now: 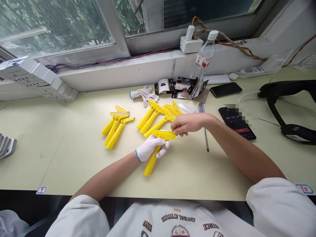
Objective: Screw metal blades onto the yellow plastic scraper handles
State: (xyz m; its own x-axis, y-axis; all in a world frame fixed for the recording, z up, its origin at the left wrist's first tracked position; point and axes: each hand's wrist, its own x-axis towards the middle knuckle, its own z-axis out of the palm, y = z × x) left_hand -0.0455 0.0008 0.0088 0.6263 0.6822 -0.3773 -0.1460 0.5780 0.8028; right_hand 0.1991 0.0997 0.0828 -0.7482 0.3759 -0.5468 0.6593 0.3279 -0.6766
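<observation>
My left hand (154, 146), in a white knit glove with a blue cuff, is closed around the neck of a yellow scraper (151, 161). Its handle points down toward me, and its wide head lies across the top. My bare right hand (186, 124) has its fingers curled and pinched at the right end of that head. Whether a thin piece is between the fingertips is hidden. Behind my hands lies a cluster of yellow scrapers (150, 121). Three more scrapers (116, 128) lie to the left, with metal edges showing. Thin metal strips (187, 108) lie beyond my right hand.
A white glove (144, 93) and black cards (182, 87) lie toward the window. A pen (206, 138) is right of my hand, near a phone with a timer (237, 123), another phone (226, 89) and a black headset (274, 98). A bottle (203, 57) stands behind.
</observation>
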